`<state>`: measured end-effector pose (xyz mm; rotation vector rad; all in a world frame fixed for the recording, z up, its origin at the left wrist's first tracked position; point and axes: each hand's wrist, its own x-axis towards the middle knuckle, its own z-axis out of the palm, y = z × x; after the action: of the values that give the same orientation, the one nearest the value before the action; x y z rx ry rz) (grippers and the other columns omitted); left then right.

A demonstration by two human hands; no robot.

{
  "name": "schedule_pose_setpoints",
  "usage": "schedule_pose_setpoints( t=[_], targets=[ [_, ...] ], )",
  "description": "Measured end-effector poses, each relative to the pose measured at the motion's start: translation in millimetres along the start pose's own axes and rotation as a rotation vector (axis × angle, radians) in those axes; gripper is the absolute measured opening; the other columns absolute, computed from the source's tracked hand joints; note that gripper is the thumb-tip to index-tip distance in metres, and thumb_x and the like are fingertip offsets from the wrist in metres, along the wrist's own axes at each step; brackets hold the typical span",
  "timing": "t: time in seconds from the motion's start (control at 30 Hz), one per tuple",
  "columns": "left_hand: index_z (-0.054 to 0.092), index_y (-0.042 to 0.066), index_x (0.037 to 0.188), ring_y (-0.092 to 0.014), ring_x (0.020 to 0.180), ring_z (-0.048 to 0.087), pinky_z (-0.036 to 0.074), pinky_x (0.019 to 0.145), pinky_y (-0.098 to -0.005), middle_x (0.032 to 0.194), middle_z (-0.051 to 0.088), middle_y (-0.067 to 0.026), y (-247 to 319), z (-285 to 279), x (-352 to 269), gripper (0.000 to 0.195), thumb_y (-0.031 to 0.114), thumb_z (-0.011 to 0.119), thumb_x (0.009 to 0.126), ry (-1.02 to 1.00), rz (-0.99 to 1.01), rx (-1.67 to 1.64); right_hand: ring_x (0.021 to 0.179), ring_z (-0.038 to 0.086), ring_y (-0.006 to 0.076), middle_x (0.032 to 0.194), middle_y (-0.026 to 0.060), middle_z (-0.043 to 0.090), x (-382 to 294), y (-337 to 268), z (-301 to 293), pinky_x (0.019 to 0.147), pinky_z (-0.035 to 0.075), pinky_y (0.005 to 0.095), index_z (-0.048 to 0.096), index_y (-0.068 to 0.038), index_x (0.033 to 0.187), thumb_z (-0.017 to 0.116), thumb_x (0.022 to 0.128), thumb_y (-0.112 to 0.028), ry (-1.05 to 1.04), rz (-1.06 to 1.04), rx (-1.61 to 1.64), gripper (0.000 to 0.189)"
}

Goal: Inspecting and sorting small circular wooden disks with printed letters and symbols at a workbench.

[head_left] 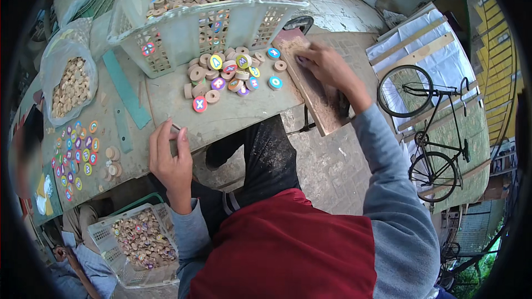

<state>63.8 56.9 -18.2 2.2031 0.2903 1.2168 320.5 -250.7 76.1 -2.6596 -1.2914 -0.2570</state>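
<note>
My right hand [326, 66] is over a long sanding board [318, 110], strewn with pale wood dust, at the table's right end. Its fingers pinch a small piece that they mostly hide. My left hand [170, 158] is raised at the table's front edge, with a small thin dark piece [176, 127] between thumb and fingers. A pile of round wooden discs with centre holes [212, 96] lies between the hands. Several bear coloured letter stickers, such as the red disc [200, 104]. A blue lettered disc [275, 83] sits apart beside the board.
A plastic crate [178, 23] of discs stands behind the pile. At left are a plastic bag [45, 87] of wooden pieces, lettered rounds [77, 155] and teal strips [124, 91]. Another crate [118, 272] is below, near a seated person [91, 274]. A bicycle [440, 133] stands at right.
</note>
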Motion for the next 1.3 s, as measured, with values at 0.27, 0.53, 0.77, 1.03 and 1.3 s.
schedule_pose_setpoints(
  t=[0.27, 0.53, 0.77, 1.03, 1.3],
  targets=[
    [0.069, -0.003, 0.117, -0.023, 0.075, 0.065, 0.053, 0.072, -0.0368, 0.102, 0.069, -0.0151, 1.8, 1.1, -0.3, 0.033, -0.004, 0.076, 0.085, 0.001, 0.051, 0.001, 0.095, 0.063, 0.0345, 0.097, 0.0151, 0.064, -68.6, -17.8, -18.2, 0.083, 0.051, 0.0452, 0.074, -0.010, 0.117, 0.068, 0.090, -0.017, -0.107, 0.061, 0.013, 0.028],
    [0.069, -0.003, 0.116, -0.023, 0.075, 0.065, 0.053, 0.071, -0.0368, 0.103, 0.069, -0.0150, -1.8, 0.4, -2.9, 0.031, -0.002, 0.077, 0.086, 0.009, 0.049, 0.021, 0.093, 0.062, 0.0369, 0.101, 0.0174, 0.064, 9.8, 11.4, 8.9, 0.085, 0.050, 0.0454, 0.073, -0.006, 0.121, 0.068, 0.093, -0.018, 0.046, -0.057, 0.019, 0.031],
    [0.069, -0.003, 0.117, -0.023, 0.075, 0.065, 0.053, 0.071, -0.0365, 0.103, 0.069, -0.0150, 1.7, 2.0, -0.4, 0.031, -0.002, 0.077, 0.087, 0.030, 0.050, -0.059, 0.095, 0.062, 0.0257, 0.110, 0.0118, 0.067, -64.7, -0.4, -41.6, 0.087, 0.047, 0.0376, 0.069, -0.006, 0.129, 0.069, 0.094, -0.020, -0.189, 0.111, 0.275, 0.038],
    [0.069, -0.002, 0.117, -0.025, 0.075, 0.066, 0.054, 0.069, -0.0383, 0.106, 0.070, -0.0146, -3.4, -1.6, -2.9, 0.033, 0.000, 0.077, 0.085, 0.005, 0.081, -0.024, 0.094, 0.056, 0.0166, 0.111, 0.0081, 0.061, -75.7, -17.0, -33.5, 0.084, 0.043, 0.0310, 0.061, -0.002, 0.134, 0.075, 0.091, -0.027, 0.174, 0.244, 1.884, 0.052],
    [0.068, -0.002, 0.119, -0.026, 0.076, 0.067, 0.054, 0.070, -0.0381, 0.106, 0.070, -0.0167, -1.7, -2.5, -0.1, 0.034, -0.003, 0.074, 0.085, 0.001, 0.016, -0.099, 0.095, 0.060, 0.0175, 0.117, 0.0133, 0.063, -68.1, -33.5, -15.8, 0.089, 0.048, 0.0344, 0.059, -0.004, 0.138, 0.072, 0.093, -0.023, 0.109, 0.207, 2.062, 0.051]
  ],
)
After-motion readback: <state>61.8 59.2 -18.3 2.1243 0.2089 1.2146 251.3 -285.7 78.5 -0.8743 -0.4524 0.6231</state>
